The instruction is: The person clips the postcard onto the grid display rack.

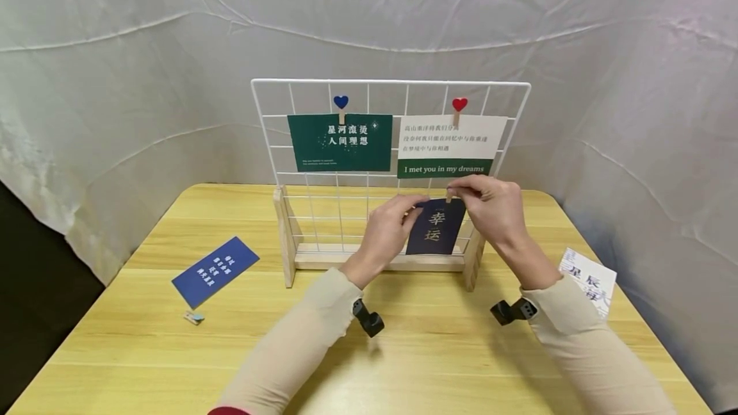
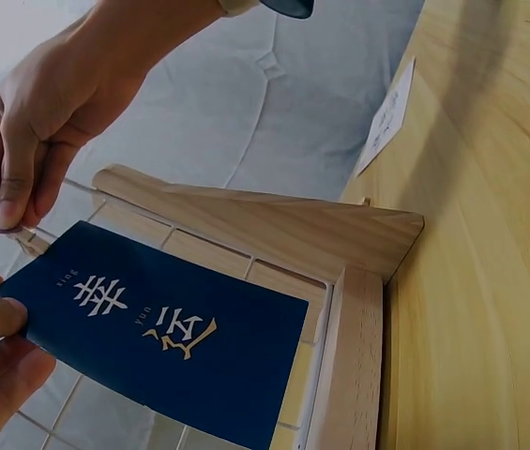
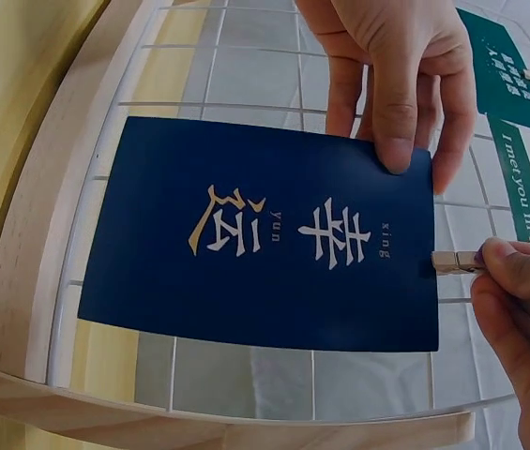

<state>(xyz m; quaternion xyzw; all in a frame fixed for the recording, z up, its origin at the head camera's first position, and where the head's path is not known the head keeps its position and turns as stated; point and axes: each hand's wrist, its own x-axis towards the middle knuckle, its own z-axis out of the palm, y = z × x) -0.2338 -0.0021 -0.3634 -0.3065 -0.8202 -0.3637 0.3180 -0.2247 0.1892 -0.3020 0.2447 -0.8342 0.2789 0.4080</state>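
Your left hand (image 1: 382, 235) pinches the navy card (image 1: 436, 229), your right hand (image 1: 494, 213) its peg (image 3: 454, 262), low right on the rack (image 1: 392, 81); green card (image 1: 341, 149) and white card (image 1: 450, 146) hang pegged above; blue card (image 1: 216, 272) and lettered card (image 1: 594, 279) remain.

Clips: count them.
4: blue-heart clip on green card; red-heart clip on white-green card; pinched clip in right hand; loose clip near blue card on table.

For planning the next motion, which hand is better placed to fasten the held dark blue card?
Probably the right hand: it pinches the clip at the top of the dark blue card, while the left hand holds it near a corner.
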